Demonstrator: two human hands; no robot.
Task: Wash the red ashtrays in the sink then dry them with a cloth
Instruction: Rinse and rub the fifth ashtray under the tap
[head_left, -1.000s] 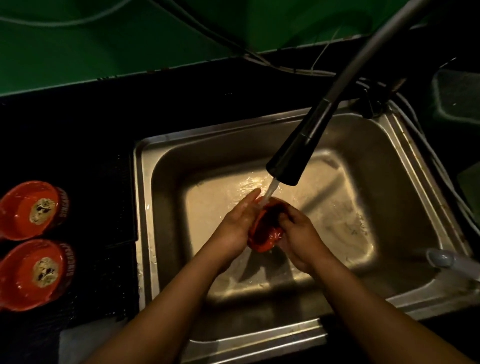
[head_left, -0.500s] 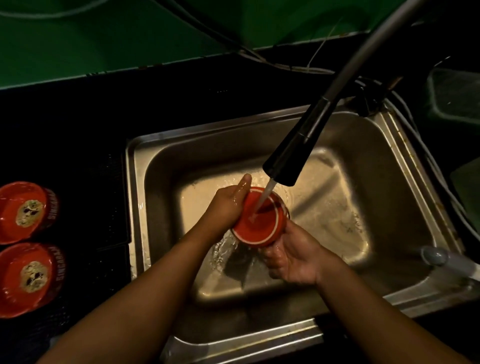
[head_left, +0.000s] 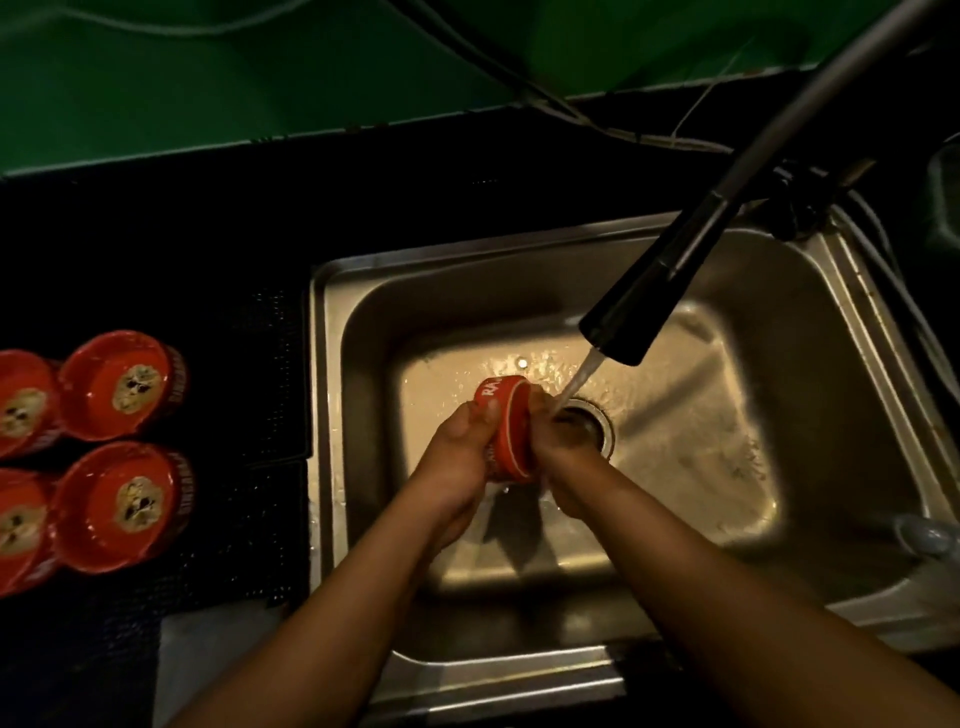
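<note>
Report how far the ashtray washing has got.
Done: nothing shows as finished; no cloth is in use. In hand: the left hand and right hand hold one red ashtray on edge over the sink, beside the running water. Left: four ashtrays on the counter, soiled at their centres, then drying all.

Only bit I can actually read is white "RA" on the side of the red ashtray (head_left: 506, 431) mid-frame. Lettering on the left ashtrays (head_left: 119, 384) is too blurry.
</note>
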